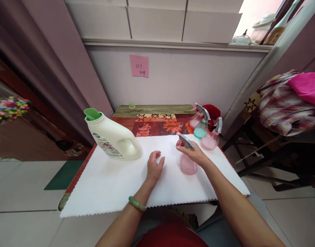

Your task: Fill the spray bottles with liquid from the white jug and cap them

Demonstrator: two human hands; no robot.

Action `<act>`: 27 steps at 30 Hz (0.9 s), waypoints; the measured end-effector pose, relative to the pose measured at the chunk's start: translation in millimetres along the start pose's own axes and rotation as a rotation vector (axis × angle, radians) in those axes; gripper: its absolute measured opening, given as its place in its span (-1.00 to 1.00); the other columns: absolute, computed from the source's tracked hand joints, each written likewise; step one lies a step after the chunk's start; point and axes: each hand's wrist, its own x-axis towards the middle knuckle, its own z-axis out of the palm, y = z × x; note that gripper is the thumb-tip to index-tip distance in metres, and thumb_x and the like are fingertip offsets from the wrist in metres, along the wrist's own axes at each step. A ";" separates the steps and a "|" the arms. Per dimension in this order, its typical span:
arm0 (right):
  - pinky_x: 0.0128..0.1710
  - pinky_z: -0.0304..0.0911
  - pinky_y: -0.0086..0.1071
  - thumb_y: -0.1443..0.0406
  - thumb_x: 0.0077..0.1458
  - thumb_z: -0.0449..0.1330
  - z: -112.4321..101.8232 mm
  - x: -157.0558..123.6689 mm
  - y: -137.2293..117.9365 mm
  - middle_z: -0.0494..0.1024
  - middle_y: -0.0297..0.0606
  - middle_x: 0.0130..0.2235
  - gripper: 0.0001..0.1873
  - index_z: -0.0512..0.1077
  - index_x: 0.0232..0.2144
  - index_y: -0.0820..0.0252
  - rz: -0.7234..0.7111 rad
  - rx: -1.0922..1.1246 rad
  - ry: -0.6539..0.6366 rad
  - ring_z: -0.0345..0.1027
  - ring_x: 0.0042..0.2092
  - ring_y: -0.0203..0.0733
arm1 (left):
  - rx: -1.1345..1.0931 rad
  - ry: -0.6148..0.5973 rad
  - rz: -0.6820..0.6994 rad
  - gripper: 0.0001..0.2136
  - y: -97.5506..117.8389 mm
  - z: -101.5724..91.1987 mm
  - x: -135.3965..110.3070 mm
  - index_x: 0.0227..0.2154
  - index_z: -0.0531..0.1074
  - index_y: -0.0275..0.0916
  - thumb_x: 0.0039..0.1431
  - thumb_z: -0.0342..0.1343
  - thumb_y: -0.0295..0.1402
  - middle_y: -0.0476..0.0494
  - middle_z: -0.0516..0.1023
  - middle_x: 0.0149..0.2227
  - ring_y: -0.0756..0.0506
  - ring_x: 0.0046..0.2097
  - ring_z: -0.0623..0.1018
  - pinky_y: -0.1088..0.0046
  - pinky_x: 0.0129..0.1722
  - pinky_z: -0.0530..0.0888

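My right hand [194, 153] is wrapped round the neck of a pink spray bottle [188, 165] with a grey trigger head, which stands on the white cloth. Its fingertips are partly behind the bottle's top. My left hand [154, 166], with a green bangle on the wrist, rests on the cloth with thumb and fingers apart and nothing in it. To its left stands a large cream jug [113, 139] with a handle, a printed label and a green spout in its uncapped mouth.
At the right rear stand a teal spray bottle [201, 131] and two pink ones [210, 141], near a red item [211, 112]. A small green cap [132, 106] lies at the table's back edge. A chair with clothes [286, 106] is on the right.
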 end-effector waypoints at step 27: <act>-0.18 0.38 -0.14 0.02 -0.05 0.43 -13.3 -26.3 23.5 0.63 -0.10 -0.02 -0.28 0.40 0.15 -0.01 -0.128 0.150 0.047 0.48 0.02 0.10 | 0.009 0.002 -0.007 -0.81 2.4 1.0 2.9 -0.18 0.40 -0.19 0.15 0.17 -0.30 -0.17 0.52 -0.15 -0.15 -0.09 0.57 0.13 0.03 0.50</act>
